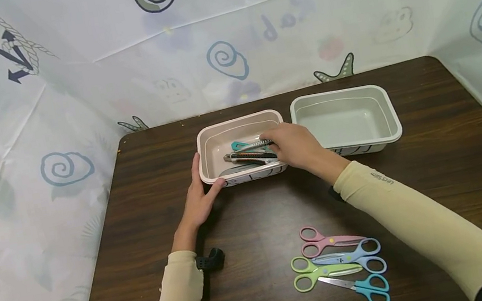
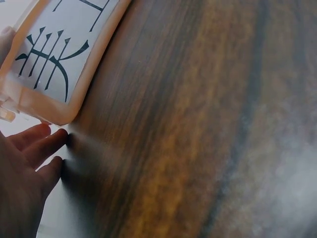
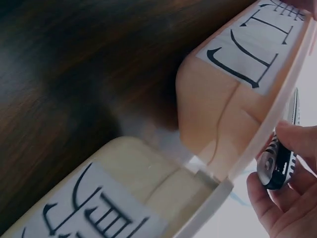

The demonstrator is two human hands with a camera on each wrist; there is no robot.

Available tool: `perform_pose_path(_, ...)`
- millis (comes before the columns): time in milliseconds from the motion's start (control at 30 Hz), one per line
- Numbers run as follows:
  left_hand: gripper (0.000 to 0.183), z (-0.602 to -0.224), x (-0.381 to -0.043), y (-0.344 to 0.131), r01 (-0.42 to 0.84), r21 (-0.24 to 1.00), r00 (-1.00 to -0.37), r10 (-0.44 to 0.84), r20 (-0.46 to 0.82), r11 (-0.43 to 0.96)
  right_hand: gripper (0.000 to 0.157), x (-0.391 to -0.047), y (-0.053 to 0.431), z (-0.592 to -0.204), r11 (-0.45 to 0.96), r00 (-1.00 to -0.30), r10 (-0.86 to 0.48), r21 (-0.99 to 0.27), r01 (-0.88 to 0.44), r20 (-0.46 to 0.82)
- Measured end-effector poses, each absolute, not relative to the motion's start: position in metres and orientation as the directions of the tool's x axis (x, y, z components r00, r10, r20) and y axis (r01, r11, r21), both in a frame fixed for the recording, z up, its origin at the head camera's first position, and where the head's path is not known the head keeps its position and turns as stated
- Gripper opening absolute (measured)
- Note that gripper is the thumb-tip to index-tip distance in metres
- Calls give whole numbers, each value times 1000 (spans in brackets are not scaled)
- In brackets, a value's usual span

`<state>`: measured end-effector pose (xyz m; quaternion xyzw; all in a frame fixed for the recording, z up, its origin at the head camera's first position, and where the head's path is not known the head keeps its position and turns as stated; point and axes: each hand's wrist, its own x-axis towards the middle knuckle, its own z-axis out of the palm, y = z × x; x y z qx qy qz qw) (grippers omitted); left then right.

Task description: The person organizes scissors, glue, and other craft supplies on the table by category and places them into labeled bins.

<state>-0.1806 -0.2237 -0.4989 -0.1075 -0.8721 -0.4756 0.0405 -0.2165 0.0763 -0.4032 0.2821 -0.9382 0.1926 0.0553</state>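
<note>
A pinkish bin [image 1: 236, 123] stands at the back of the table with several utility knives [image 1: 253, 156] inside, one of them teal. My left hand [image 1: 197, 201] is spread round the bin's near left corner, thumb at the front rim and fingers along the left side. Over the bin's right end, my right hand [image 1: 295, 146] pinches a silver and black utility knife [image 3: 278, 166] between thumb and fingers. In the right wrist view the knife's end sticks out toward the camera beside the bin's rim [image 3: 262, 134]. Part of the bin's contents is hidden behind the right hand.
A pale greenish-white bin [image 1: 343, 124] stands just right of the pinkish one. Several scissors, among them pink scissors [image 1: 329, 241] and teal scissors [image 1: 372, 289], lie near the table's front. Paper labels with dark characters [image 2: 54, 54] cover the bins' fronts. A patterned cloth [image 1: 200, 28] hangs behind.
</note>
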Motion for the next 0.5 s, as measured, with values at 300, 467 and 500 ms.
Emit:
perform_pose_path(300, 89, -498, -181, -224, 243, 821, -969, 157, 188, 516, 32, -233, 52, -408, 794, -833, -540, -258, -551, 119)
perform_pose_path(467, 90, -499, -182, -225, 245, 821, -969, 163, 187, 515, 34, -238, 43, -412, 807, -851, -520, -281, -519, 78)
perform_pose_path(500, 91, -499, -182, -226, 247, 820, -968, 162, 190, 516, 33, -238, 41, -413, 809, -854, -514, -288, -513, 79)
